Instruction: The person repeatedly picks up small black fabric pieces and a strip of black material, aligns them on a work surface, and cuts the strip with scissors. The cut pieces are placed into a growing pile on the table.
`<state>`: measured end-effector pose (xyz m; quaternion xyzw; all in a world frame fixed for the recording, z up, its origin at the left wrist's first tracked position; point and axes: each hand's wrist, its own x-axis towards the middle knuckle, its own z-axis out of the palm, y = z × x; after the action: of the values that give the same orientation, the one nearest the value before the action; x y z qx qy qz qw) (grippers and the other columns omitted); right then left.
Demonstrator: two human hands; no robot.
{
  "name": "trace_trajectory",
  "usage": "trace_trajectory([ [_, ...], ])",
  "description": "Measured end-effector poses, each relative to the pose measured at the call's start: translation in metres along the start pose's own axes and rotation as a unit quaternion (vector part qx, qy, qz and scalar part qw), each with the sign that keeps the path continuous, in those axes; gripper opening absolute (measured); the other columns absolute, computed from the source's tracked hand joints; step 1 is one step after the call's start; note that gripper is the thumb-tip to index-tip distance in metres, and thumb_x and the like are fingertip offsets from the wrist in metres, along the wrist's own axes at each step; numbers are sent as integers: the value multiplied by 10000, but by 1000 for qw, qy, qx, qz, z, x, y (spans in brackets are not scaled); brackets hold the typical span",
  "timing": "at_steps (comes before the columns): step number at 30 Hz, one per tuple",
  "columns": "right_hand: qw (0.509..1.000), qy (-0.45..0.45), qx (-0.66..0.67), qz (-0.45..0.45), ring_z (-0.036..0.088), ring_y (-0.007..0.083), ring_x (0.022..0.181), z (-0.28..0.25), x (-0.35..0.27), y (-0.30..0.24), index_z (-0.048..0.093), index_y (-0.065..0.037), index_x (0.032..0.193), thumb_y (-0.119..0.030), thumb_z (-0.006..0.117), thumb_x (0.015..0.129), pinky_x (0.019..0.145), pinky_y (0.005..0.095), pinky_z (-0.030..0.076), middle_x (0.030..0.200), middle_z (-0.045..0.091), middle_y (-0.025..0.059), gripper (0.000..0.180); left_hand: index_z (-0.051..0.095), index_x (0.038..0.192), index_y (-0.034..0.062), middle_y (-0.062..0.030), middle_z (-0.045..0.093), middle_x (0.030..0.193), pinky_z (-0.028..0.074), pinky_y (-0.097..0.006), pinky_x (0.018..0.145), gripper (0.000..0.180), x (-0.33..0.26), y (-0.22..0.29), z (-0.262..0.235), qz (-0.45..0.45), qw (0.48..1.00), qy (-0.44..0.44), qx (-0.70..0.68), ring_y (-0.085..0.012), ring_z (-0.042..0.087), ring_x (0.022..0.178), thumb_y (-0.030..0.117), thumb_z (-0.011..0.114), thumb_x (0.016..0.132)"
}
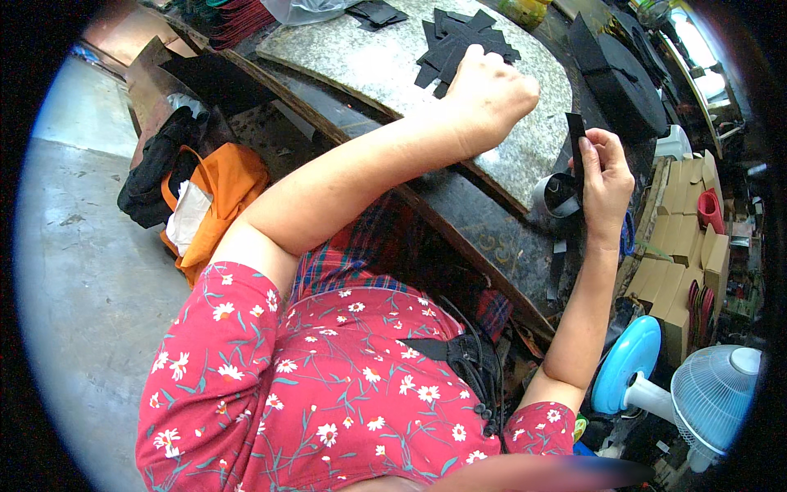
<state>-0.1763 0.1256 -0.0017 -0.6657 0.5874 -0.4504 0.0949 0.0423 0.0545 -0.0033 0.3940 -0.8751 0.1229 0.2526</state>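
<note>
A black strip (575,135) is held in the right hand (607,176) over the right part of the slab, thumb and fingers pinched on it. It stands nearly lengthwise to the view, its long axis running away from the person, the far end tipped slightly left. Just beside its lower end is a grey ring (557,197); whether they touch I cannot tell. The left hand (492,97) is curled at the near side of a fanned pile of black pieces (459,45), which point in many directions; whether its fingers grip one is hidden. Pale speckled stone shows between the pile and the strip. This slab (529,131) has a curved far-right edge and a straight near edge, and rests on a dark tabletop (467,201), whose near edge runs diagonally before the person. Left lie an orange bag (234,176) and grey floor (90,271); right, cardboard boxes (668,238) and a blue-and-white fan (713,398).
</note>
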Motion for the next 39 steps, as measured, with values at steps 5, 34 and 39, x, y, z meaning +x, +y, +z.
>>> trace_trajectory([
  [5,994,-13,105,28,637,81,747,-1,5,5,663,-12,1049,-95,654,980,677,226,503,844,681,12,108,649,922,123,-60,696,835,521,-424,783,100,-4,-3,-16,-12,999,51,-5,-282,700,834,146,624,828],
  [34,920,-334,162,129,541,10,724,-24,-3,-26,695,-6,913,-124,733,920,652,179,432,804,640,-53,124,695,986,215,-3,635,959,517,-405,832,193,-42,11,5,101,989,75,-75,-234,612,989,294,745,816],
  [39,923,-337,143,123,547,6,717,-18,-4,-25,690,0,913,-133,744,912,631,179,425,785,636,-58,143,613,796,115,-53,591,877,486,-425,772,89,-45,8,1,105,972,92,-189,-283,593,935,186,655,761],
])
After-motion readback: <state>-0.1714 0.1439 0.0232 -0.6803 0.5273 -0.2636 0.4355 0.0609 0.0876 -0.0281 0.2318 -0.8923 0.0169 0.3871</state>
